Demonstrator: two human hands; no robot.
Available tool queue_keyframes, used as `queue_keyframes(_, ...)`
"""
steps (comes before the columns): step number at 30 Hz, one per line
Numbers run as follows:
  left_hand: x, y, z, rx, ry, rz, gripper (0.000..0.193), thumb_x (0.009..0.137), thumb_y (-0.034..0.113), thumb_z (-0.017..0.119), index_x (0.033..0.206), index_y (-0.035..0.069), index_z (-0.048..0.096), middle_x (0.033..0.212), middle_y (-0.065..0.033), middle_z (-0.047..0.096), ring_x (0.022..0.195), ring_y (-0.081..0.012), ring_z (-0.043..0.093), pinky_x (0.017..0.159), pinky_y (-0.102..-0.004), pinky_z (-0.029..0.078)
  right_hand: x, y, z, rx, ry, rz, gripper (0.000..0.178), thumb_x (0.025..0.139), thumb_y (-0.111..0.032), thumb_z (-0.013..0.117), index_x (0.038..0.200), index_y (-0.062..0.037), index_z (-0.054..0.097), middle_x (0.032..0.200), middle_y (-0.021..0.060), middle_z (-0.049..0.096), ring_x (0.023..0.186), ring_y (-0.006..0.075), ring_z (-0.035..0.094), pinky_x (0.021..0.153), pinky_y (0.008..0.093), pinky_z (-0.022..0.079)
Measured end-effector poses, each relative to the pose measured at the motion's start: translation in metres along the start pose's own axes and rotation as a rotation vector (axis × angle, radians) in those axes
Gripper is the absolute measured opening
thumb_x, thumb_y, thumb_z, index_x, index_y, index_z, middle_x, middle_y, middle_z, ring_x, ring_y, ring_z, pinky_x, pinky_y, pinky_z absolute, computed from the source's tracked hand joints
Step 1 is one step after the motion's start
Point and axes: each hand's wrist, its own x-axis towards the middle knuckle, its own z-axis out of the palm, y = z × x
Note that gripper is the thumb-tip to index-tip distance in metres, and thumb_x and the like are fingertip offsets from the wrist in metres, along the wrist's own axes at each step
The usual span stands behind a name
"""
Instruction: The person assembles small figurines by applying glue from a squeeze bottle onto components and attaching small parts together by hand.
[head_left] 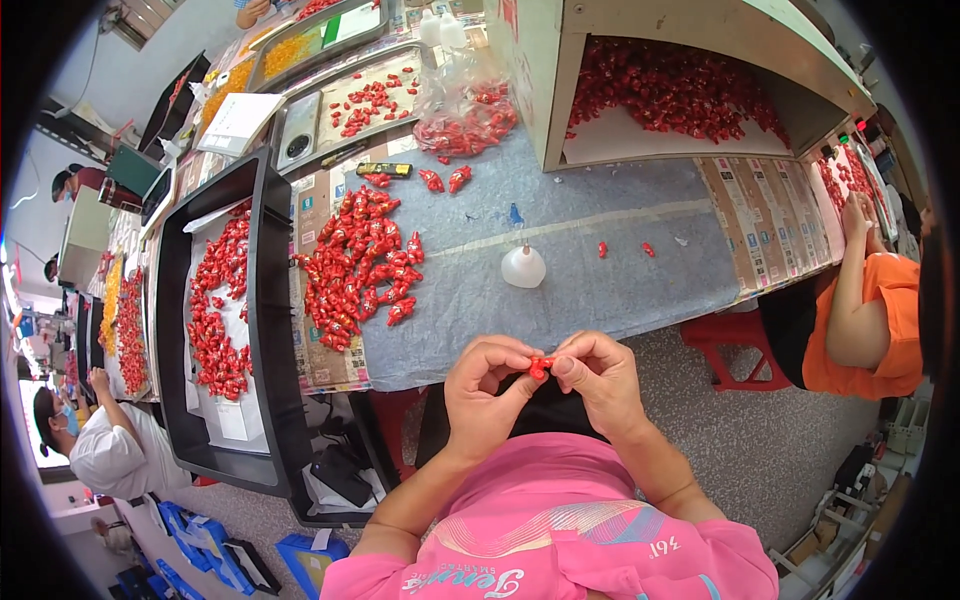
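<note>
Both my hands meet in front of my chest, just off the table's near edge. Between their fingertips is a small red plastic figure part (540, 367). My left hand (490, 385) pinches one side of it with thumb and forefinger, and my right hand (600, 378) pinches the other. Fingers cover much of the part, so its exact shape is hard to make out. Ahead on the blue-grey cloth (610, 215) stands a small white squeeze bottle (523, 267) with a thin tip. Two tiny red pieces (603, 250) lie to its right.
A pile of red figures (360, 262) lies left of the cloth, beside a black tray (265, 300) holding more. A plastic bag of red parts (468, 125) sits behind. A white open-fronted box (555, 90) full of red pieces stands back right. A co-worker in orange (875, 320) sits at right.
</note>
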Motion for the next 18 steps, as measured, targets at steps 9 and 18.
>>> queue_keyframes(9, 0.0005, 0.0014, 0.0051, 0.159, 0.041, 0.091, 0.022, 0.071, -0.014, 0.069, 0.085, 0.0, 0.058, 0.095, -0.0098, 0.057, 0.089, -0.0181, 0.062, 0.078, -0.0273, 0.053, -0.0037, 0.0033, 0.0039, -0.042, 0.046, -0.069, 0.009, 0.085, -0.008, 0.065, 0.083, -0.0023, 0.059, 0.081, 0.0052, 0.058, 0.065, 0.0084, 0.05, 0.056, 0.021, 0.041)
queue_keyframes(18, -0.0006, -0.0007, 0.0049, 0.471, 0.08, 0.304, 0.024, 0.064, -0.01, 0.073, 0.081, 0.003, 0.061, 0.085, -0.0099, 0.063, 0.079, -0.0216, 0.063, 0.069, -0.0285, 0.051, -0.0082, 0.0017, 0.0014, -0.197, 0.061, -0.137, 0.007, 0.084, -0.006, 0.067, 0.085, -0.0005, 0.063, 0.086, 0.0048, 0.059, 0.08, 0.0107, 0.057, 0.072, 0.0242, 0.046)
